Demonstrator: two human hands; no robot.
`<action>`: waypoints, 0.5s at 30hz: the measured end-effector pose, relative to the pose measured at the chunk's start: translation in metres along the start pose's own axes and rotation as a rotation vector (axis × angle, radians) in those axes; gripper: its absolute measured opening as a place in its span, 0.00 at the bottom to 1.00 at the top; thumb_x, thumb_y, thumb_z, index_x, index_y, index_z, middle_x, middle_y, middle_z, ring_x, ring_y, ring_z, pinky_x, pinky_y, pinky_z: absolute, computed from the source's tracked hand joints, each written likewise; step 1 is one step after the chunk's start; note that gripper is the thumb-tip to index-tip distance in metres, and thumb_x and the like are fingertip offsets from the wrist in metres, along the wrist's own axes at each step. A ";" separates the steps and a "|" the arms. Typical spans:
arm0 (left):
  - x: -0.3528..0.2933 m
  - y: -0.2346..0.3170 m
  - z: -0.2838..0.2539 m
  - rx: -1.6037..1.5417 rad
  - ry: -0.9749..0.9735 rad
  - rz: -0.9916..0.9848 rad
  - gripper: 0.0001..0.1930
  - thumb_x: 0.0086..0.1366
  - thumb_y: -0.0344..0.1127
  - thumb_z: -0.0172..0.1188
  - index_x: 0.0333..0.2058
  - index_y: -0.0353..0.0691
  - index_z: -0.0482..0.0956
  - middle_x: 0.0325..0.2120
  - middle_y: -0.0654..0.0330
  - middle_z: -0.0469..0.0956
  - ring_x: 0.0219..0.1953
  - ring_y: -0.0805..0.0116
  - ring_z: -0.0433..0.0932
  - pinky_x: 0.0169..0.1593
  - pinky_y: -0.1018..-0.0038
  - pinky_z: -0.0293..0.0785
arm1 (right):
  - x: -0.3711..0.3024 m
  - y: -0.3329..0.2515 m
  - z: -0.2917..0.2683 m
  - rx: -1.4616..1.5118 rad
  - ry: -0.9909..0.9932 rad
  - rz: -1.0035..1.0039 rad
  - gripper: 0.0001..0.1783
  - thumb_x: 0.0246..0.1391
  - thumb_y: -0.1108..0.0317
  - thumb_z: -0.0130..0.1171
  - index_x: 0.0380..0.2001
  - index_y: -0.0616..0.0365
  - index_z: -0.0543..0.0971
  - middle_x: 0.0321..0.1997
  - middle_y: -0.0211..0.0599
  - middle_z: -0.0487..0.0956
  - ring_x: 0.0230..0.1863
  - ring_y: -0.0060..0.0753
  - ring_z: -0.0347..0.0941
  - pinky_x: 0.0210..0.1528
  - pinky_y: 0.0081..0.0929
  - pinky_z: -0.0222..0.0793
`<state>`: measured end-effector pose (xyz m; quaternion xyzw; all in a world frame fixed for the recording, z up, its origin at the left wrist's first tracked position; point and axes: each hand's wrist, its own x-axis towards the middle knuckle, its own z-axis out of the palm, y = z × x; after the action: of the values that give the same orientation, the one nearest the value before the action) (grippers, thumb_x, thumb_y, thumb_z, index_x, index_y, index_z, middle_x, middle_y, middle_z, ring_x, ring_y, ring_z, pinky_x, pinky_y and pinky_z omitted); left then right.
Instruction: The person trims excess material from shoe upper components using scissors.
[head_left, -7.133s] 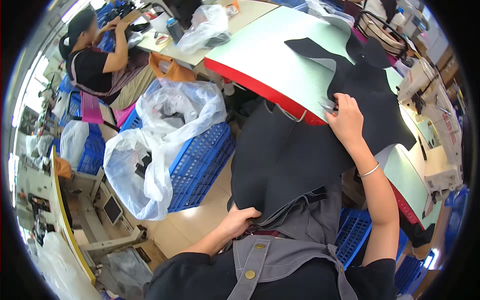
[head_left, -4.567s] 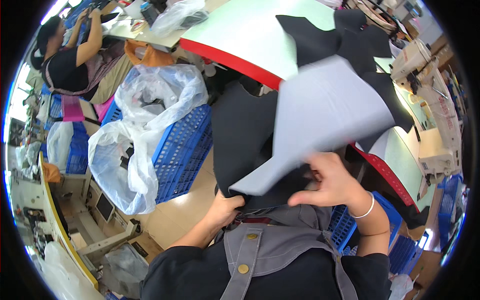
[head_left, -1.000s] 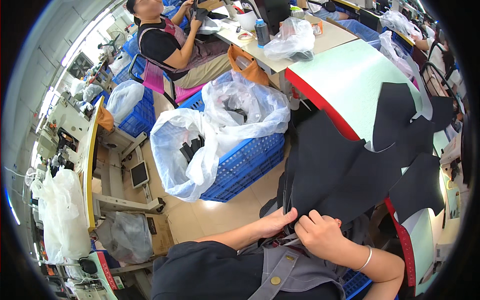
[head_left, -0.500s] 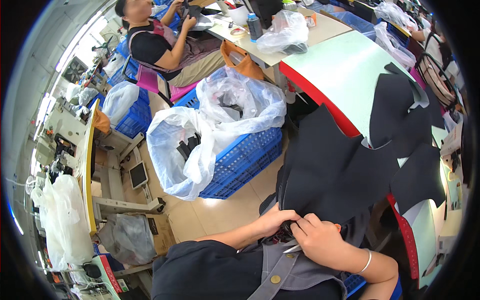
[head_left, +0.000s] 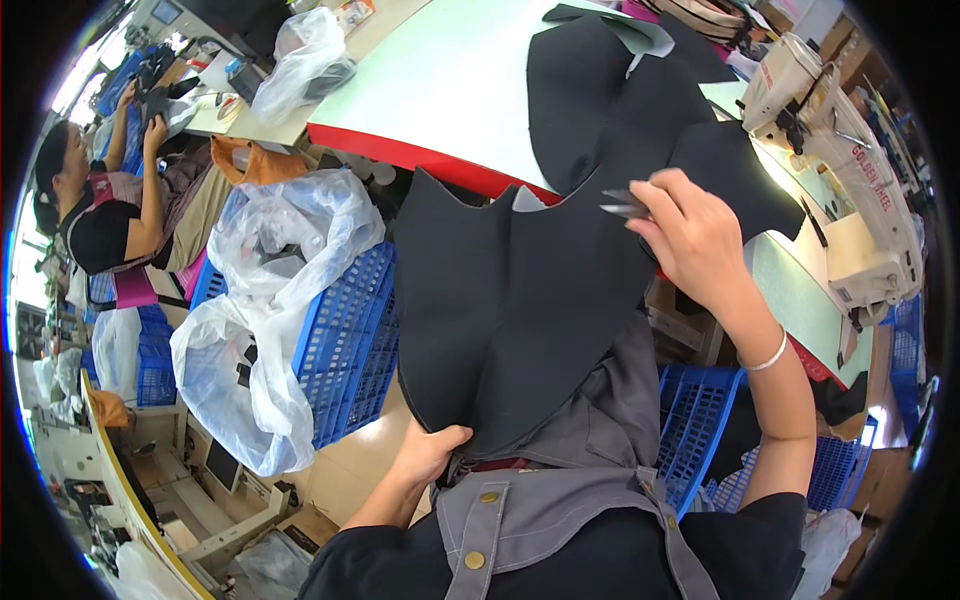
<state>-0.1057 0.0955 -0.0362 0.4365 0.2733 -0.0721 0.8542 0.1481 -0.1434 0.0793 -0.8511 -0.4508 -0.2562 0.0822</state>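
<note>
A large black fabric piece (head_left: 500, 300) spreads from my lap up to the table edge. Its near left edge is pinched by my left hand (head_left: 430, 452), thumb on top and fingers hidden beneath. Raised over the cloth's far right part, my right hand (head_left: 690, 235) holds thread snips (head_left: 625, 207), blades pointing left. More black cut pieces (head_left: 575, 110) lie on the pale green tabletop (head_left: 455, 70) and join or overlap the one on my lap; which of the two I cannot tell.
A sewing machine (head_left: 850, 190) stands at the right of the table. To the left, a blue crate (head_left: 345, 340) holds plastic bags (head_left: 240, 390) with dark scraps. Another blue crate (head_left: 700, 420) is by my right side. A co-worker (head_left: 125, 225) sits at the far left, handling dark material.
My right hand has left the near edge beside my left hand and risen far right with the snips. The black fabric now lies flatter. The view has turned right.
</note>
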 end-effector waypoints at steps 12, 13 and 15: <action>-0.001 0.007 0.007 -0.087 0.030 -0.061 0.29 0.43 0.16 0.53 0.50 0.29 0.69 0.47 0.52 0.72 0.48 0.58 0.72 0.53 0.65 0.69 | -0.059 -0.021 0.033 0.666 -0.955 0.240 0.16 0.42 0.58 0.64 0.32 0.56 0.78 0.24 0.40 0.79 0.28 0.42 0.77 0.33 0.34 0.72; 0.000 0.008 0.006 -0.086 0.035 -0.043 0.28 0.43 0.16 0.53 0.49 0.29 0.69 0.47 0.52 0.72 0.48 0.58 0.73 0.52 0.65 0.69 | -0.060 -0.021 0.030 0.686 -1.033 0.214 0.17 0.42 0.58 0.64 0.33 0.56 0.79 0.24 0.40 0.79 0.30 0.42 0.77 0.34 0.33 0.72; 0.001 0.009 0.005 -0.082 0.036 -0.054 0.28 0.43 0.16 0.53 0.49 0.29 0.69 0.47 0.52 0.72 0.48 0.58 0.73 0.52 0.65 0.69 | -0.047 -0.009 0.004 0.725 -1.023 0.181 0.19 0.41 0.58 0.65 0.34 0.59 0.79 0.25 0.42 0.79 0.31 0.41 0.77 0.35 0.31 0.72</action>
<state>-0.0995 0.0974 -0.0276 0.3946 0.3029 -0.0760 0.8642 0.1203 -0.1710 0.0511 -0.8188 -0.4174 0.3597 0.1609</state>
